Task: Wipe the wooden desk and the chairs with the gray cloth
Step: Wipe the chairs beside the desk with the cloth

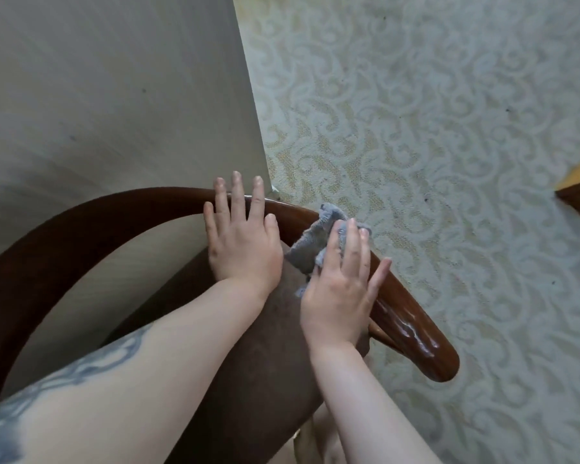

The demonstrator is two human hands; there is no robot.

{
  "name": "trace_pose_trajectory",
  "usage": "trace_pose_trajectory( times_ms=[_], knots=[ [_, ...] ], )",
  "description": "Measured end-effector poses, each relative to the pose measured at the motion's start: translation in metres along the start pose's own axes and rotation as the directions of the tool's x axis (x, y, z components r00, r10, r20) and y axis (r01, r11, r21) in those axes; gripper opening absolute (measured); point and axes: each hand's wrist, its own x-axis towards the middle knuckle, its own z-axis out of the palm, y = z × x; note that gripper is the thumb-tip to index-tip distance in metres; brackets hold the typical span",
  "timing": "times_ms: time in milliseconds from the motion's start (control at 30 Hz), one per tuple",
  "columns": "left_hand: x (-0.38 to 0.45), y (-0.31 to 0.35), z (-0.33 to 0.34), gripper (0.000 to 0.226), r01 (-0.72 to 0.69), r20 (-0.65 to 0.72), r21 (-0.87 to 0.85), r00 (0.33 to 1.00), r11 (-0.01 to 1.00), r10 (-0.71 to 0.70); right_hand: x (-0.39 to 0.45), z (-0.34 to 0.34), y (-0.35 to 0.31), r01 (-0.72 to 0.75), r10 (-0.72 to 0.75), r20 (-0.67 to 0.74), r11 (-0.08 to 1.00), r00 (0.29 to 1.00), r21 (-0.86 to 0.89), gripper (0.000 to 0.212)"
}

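The left hand (243, 234) is lying flat with fingers spread on the curved dark wooden rail (114, 209) of the chair (268, 346). Just to its right, the right hand (340, 289) is pressing the gray cloth (310, 244) against the same rail, fingers straight and slightly parted, not pinching. The cloth is bunching out on the far side of the fingertips. A pale panel (114, 95) is standing at far left. Patterned carpet (449, 128) is covering the right.
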Motion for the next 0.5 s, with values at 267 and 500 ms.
trace_pose_trajectory(
  times_ms=[267, 500],
  knots=[
    [-0.009, 0.009, 0.017, 0.056, -0.273, 0.109, -0.061, 0.954, 0.96, 0.278, -0.004, 0.0, 0.022, 0.121, -0.126, -0.041, 0.988, 0.991, -0.099, 0.066],
    [-0.007, 0.016, 0.017, 0.055, -0.239, 0.112, -0.133, 0.961, 0.962, 0.254, 0.012, 0.013, -0.018, -0.024, 0.019, -0.208, 1.0, 0.978, -0.019, 0.045]
  ],
)
